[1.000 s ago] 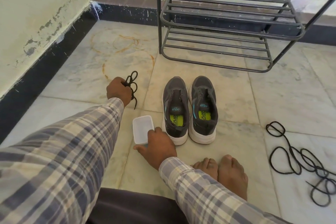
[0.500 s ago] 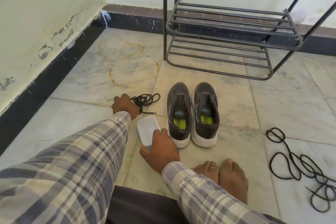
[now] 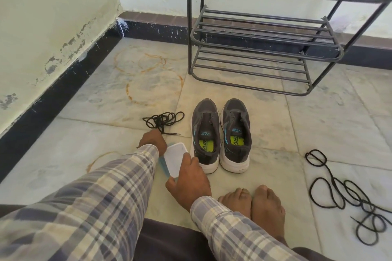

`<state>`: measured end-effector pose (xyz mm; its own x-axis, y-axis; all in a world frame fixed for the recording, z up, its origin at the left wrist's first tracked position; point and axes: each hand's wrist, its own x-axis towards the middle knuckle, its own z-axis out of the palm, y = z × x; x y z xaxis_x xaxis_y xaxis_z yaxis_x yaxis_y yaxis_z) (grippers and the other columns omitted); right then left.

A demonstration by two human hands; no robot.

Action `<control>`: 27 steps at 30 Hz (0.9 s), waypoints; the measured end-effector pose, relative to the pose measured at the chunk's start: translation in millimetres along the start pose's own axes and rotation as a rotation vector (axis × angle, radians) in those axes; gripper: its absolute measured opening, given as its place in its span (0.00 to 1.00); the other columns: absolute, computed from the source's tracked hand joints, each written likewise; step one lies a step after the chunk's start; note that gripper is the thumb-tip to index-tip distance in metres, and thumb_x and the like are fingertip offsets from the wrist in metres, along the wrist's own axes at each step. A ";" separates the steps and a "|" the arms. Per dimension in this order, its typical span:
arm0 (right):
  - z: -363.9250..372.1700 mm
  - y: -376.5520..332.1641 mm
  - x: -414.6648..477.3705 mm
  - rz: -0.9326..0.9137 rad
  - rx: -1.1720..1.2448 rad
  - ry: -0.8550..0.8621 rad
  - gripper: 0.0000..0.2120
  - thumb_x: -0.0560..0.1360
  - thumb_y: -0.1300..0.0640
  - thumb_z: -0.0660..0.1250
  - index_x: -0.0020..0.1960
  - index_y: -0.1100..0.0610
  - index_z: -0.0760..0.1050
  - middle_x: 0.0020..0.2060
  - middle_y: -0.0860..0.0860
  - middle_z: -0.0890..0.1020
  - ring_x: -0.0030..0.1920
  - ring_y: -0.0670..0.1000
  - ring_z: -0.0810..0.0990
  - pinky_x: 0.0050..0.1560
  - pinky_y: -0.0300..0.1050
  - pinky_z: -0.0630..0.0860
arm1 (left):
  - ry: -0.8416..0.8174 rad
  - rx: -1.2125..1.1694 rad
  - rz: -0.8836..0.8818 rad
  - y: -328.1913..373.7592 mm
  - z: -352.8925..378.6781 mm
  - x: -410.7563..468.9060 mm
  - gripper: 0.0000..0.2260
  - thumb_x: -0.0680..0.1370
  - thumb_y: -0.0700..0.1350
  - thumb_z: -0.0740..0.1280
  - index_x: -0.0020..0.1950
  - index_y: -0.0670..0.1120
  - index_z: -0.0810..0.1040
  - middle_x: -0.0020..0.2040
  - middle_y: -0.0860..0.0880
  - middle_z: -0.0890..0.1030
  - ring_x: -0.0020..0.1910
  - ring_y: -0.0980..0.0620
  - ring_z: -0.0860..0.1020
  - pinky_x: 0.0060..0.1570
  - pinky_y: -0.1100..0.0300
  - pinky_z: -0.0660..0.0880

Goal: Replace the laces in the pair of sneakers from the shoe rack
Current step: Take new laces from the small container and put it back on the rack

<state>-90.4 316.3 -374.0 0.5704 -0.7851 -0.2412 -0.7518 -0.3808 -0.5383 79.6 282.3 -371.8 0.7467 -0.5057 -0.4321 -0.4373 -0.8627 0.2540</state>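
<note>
From the head camera, the sneakers [image 3: 220, 133] stand side by side just right of the right hand [image 3: 188, 178], long axes parallel, toes pointing away toward the shoe rack [image 3: 265, 34]. That hand grips a white container [image 3: 175, 159]. The left hand [image 3: 151, 140] hides its fingers, so its grip cannot be told. A bundled black lace [image 3: 163, 119] lies just beyond it.

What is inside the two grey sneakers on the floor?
One sneaker and the other sneaker each show a yellow-green insole printed AIR at the heel. Farther forward the tongue covers the inside, so the toe part cannot be seen.
</note>
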 end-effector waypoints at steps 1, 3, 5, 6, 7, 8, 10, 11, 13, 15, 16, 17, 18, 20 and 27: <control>1.6 1.6 -0.2 0.002 -0.002 -0.011 0.30 0.73 0.43 0.69 0.68 0.50 0.59 0.59 0.51 0.71 0.57 0.55 0.77 0.54 0.49 0.80 | -0.016 0.023 0.009 -1.0 3.6 0.2 0.17 0.77 0.40 0.66 0.66 0.42 0.74 0.67 0.40 0.75 0.65 0.42 0.75 0.63 0.53 0.74; 4.7 5.6 0.3 0.005 -0.005 -0.030 0.31 0.73 0.43 0.70 0.69 0.50 0.58 0.59 0.51 0.71 0.57 0.56 0.77 0.54 0.50 0.80 | -0.032 0.084 0.038 -0.9 9.3 3.0 0.17 0.78 0.40 0.65 0.67 0.42 0.73 0.67 0.41 0.74 0.66 0.42 0.74 0.64 0.53 0.72; 7.3 7.4 1.1 0.001 -0.004 -0.043 0.34 0.72 0.44 0.70 0.71 0.50 0.57 0.59 0.52 0.71 0.57 0.56 0.77 0.54 0.50 0.80 | -0.025 0.141 0.058 0.2 11.7 4.8 0.16 0.78 0.39 0.65 0.66 0.41 0.74 0.67 0.40 0.75 0.65 0.42 0.75 0.64 0.53 0.73; 8.5 7.6 1.7 0.000 -0.004 -0.048 0.36 0.72 0.45 0.71 0.72 0.51 0.56 0.60 0.52 0.72 0.58 0.56 0.77 0.55 0.50 0.80 | -0.021 0.163 0.064 1.1 12.3 5.2 0.16 0.78 0.39 0.65 0.66 0.41 0.74 0.66 0.40 0.75 0.65 0.42 0.75 0.63 0.53 0.73; 9.2 7.7 2.8 0.004 -0.007 -0.052 0.37 0.72 0.45 0.71 0.73 0.52 0.55 0.60 0.52 0.72 0.58 0.56 0.77 0.55 0.50 0.79 | -0.019 0.178 0.069 2.4 12.7 6.2 0.16 0.78 0.39 0.65 0.66 0.41 0.74 0.66 0.40 0.75 0.65 0.42 0.75 0.63 0.53 0.73; 10.1 8.0 3.5 0.009 -0.012 -0.060 0.38 0.71 0.45 0.71 0.74 0.53 0.55 0.61 0.52 0.72 0.59 0.56 0.76 0.56 0.50 0.79 | -0.022 0.189 0.075 2.7 13.6 7.6 0.16 0.78 0.39 0.65 0.66 0.41 0.74 0.66 0.40 0.75 0.65 0.42 0.75 0.63 0.52 0.74; 11.1 8.6 4.4 0.020 -0.016 -0.082 0.39 0.72 0.45 0.71 0.74 0.54 0.55 0.62 0.53 0.72 0.60 0.56 0.75 0.58 0.51 0.78 | -0.040 0.206 0.083 2.5 13.1 8.5 0.17 0.78 0.40 0.64 0.67 0.41 0.73 0.67 0.40 0.75 0.66 0.41 0.74 0.65 0.51 0.73; 11.3 9.0 4.7 0.020 -0.016 -0.088 0.40 0.72 0.45 0.71 0.75 0.54 0.55 0.62 0.53 0.72 0.61 0.56 0.75 0.58 0.51 0.78 | -0.055 0.212 0.084 1.9 12.3 8.9 0.17 0.78 0.40 0.64 0.68 0.41 0.72 0.68 0.40 0.74 0.67 0.41 0.73 0.66 0.50 0.72; 10.2 9.8 4.4 0.012 -0.012 -0.088 0.39 0.72 0.44 0.71 0.75 0.54 0.55 0.62 0.53 0.72 0.60 0.56 0.75 0.58 0.51 0.78 | -0.082 0.209 0.089 -0.1 9.6 9.0 0.18 0.79 0.41 0.63 0.69 0.41 0.70 0.70 0.39 0.72 0.69 0.40 0.71 0.67 0.48 0.70; 8.0 9.5 4.2 0.004 -0.009 -0.077 0.39 0.72 0.44 0.70 0.75 0.54 0.55 0.62 0.53 0.72 0.60 0.56 0.76 0.57 0.51 0.79 | -0.085 0.180 0.109 -0.7 3.1 7.8 0.18 0.80 0.42 0.62 0.69 0.40 0.69 0.70 0.39 0.71 0.68 0.40 0.72 0.66 0.50 0.71; 6.2 8.4 3.9 -0.004 -0.011 -0.071 0.39 0.72 0.43 0.70 0.75 0.54 0.55 0.62 0.53 0.72 0.60 0.56 0.75 0.57 0.51 0.79 | -0.076 0.157 0.121 0.5 -2.0 6.7 0.18 0.80 0.43 0.61 0.69 0.40 0.69 0.70 0.39 0.72 0.67 0.40 0.72 0.65 0.50 0.71; 3.7 6.7 3.2 -0.015 -0.014 -0.062 0.39 0.72 0.43 0.69 0.75 0.54 0.54 0.62 0.53 0.71 0.60 0.56 0.75 0.57 0.51 0.79 | -0.062 0.132 0.132 2.3 -7.7 4.9 0.17 0.81 0.43 0.60 0.69 0.40 0.69 0.69 0.39 0.72 0.66 0.40 0.73 0.63 0.51 0.71; 0.5 3.6 2.5 -0.034 -0.017 -0.050 0.40 0.72 0.43 0.68 0.76 0.54 0.54 0.63 0.53 0.70 0.61 0.56 0.74 0.58 0.51 0.78 | -0.040 0.103 0.148 4.3 -15.8 2.2 0.17 0.80 0.43 0.60 0.68 0.40 0.70 0.68 0.39 0.73 0.65 0.40 0.74 0.61 0.52 0.72; -7.5 -2.5 4.6 -0.068 -0.016 -0.022 0.40 0.73 0.43 0.66 0.78 0.54 0.51 0.66 0.54 0.68 0.63 0.56 0.72 0.60 0.52 0.77 | 0.002 0.042 0.190 11.1 -32.8 -2.2 0.16 0.80 0.43 0.62 0.66 0.40 0.71 0.65 0.39 0.75 0.62 0.40 0.76 0.57 0.52 0.74; -50.5 -28.2 11.4 -0.117 0.081 0.110 0.39 0.71 0.45 0.68 0.75 0.57 0.56 0.62 0.53 0.68 0.62 0.56 0.71 0.59 0.52 0.76 | 0.106 -0.237 0.329 41.8 -101.3 -36.1 0.08 0.79 0.40 0.65 0.49 0.35 0.80 0.44 0.40 0.80 0.43 0.42 0.81 0.43 0.50 0.81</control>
<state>-79.4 293.4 -320.8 0.6097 -0.7880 -0.0859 -0.6508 -0.4357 -0.6218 85.2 264.5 -257.9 0.6396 -0.7405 -0.2062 -0.5431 -0.6251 0.5606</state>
